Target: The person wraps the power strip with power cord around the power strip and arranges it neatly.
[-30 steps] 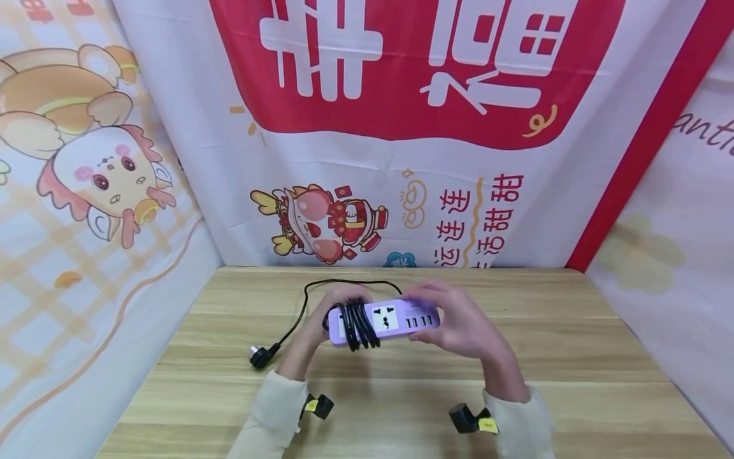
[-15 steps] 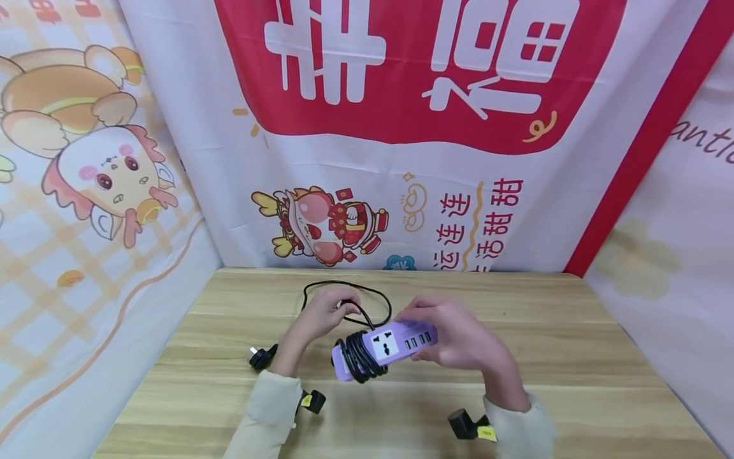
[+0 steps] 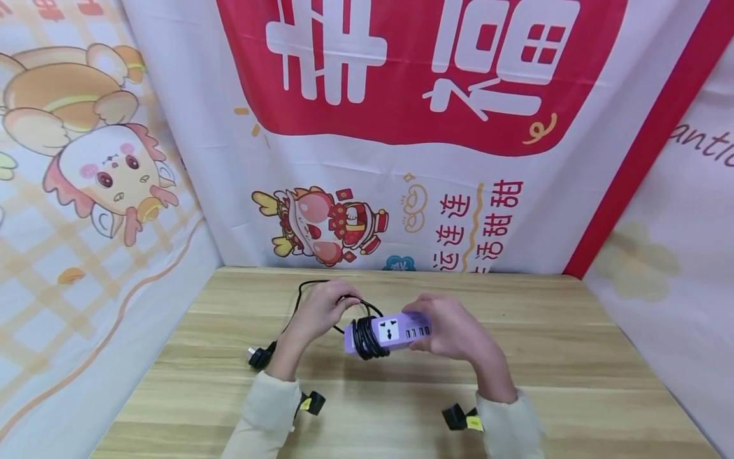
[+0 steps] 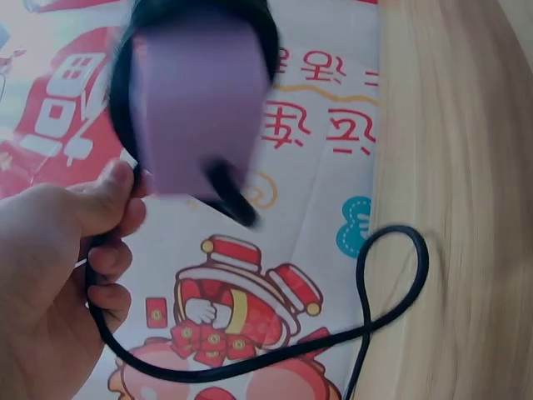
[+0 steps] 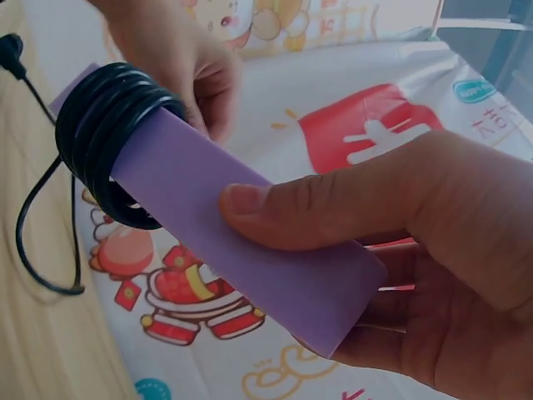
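A purple power strip (image 3: 395, 330) is held above the table, its socket and USB ports facing the head camera. My right hand (image 3: 450, 328) grips its right end, thumb across the plain purple side in the right wrist view. Several turns of black cord (image 5: 108, 137) wrap the strip's other end. My left hand (image 3: 323, 310) pinches the loose cord (image 4: 200, 375) just left of the strip, fingers curled round it. From there the cord loops down to the black plug (image 3: 260, 357), which lies on the table at the left.
The wooden table (image 3: 516, 363) backs onto a white and red printed cloth (image 3: 344, 153). A printed cloth (image 3: 115, 268) also hangs along the left side. Small black wrist cameras (image 3: 312, 403) sit on both sleeves.
My left hand came away from the strip's left end, took the cord and drew it around. The strip tilted down at its left, then rose nearer level. The plug stayed nearly in place.
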{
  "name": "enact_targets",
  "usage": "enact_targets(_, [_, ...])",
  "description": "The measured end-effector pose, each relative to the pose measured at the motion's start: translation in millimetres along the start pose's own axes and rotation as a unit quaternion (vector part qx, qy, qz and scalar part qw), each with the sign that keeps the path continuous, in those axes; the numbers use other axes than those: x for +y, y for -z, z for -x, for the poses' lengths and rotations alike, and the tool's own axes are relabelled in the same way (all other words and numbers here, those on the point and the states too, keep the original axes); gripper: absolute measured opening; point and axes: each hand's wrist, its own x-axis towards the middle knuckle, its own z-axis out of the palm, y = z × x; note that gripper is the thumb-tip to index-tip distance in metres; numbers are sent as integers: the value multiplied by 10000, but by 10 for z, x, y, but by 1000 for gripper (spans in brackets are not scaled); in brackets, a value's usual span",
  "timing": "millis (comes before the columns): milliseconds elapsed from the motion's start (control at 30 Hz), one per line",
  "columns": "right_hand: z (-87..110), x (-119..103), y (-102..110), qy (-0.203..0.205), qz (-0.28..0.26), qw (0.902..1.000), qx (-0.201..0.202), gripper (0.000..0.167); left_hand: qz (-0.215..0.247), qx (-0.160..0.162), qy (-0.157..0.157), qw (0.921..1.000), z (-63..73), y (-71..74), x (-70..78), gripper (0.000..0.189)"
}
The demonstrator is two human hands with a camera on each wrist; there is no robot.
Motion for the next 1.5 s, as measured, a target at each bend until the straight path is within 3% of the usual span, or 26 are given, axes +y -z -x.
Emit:
enact_targets(267, [-180,252,-229,-516,52,9986,92,55,-67,305,79,9995,-28,-109,62,12])
enact_targets(433, [-221,392,-336,-1114,-189,9930,358,56,361,312,403,9980,-49,-184,143,17])
enact_targets(567, [-226,493,-377,-1236,-288,9888,783,58,969,210,672,9928,-56,-243,191,24])
enact_targets(700, [-216,576,-382,-1289,-472,9836,1173,60,1881,144,810,9787,-69,-305,212,31])
enact_targets(833, [-208,632,-379,-1521,-852,9743,1430,58,2862,-55,977,9532,-84,-373,238,38])
enact_targets(967, [-211,657,-391,-1645,-1088,9675,1583,56,3356,-382,1242,9330,-82,-442,293,43])
enact_targets(1167, [-218,671,-413,-1709,-1260,9604,1805,59,3529,-517,1282,9254,-73,-508,349,41])
enact_targets(1367, [-205,667,-398,-1763,-1507,9517,2010,59,3877,-607,1293,9107,-58,-555,341,26])
enact_targets(1500, [-207,639,-372,-1854,-1702,9458,2051,57,3899,-740,1130,9109,-49,-617,335,21])
